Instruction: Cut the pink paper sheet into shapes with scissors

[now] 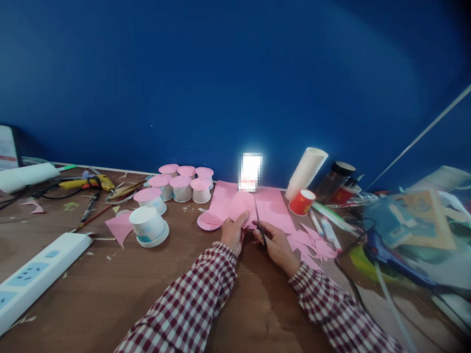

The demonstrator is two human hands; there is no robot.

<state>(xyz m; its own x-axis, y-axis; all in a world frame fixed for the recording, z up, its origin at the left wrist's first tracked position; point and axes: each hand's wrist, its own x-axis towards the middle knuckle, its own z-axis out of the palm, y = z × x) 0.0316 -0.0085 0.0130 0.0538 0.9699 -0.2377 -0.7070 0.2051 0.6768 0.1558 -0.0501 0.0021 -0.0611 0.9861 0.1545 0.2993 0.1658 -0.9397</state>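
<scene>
Pinched in my left hand (234, 234) is a piece of pink paper (241, 205), its upper part raised over the pink sheets (272, 206) on the table. My right hand (276, 243) grips a pair of scissors (261, 233), whose blades point up along the right edge of the held paper. Whether the blades are in the paper, I cannot tell. A rounded pink cutout (208, 220) lies just left of my left hand. Jagged pink scraps (312, 245) are scattered to the right of my right hand.
Several paper cups with pink discs (182, 182) stand at back left, near an upturned cup (149, 224). A power strip (40, 274) lies at front left, a yellow glue gun (105, 183) behind. Rightward are stacked white cups (307, 171), a red cup (301, 202) and a blue glue gun (393, 260).
</scene>
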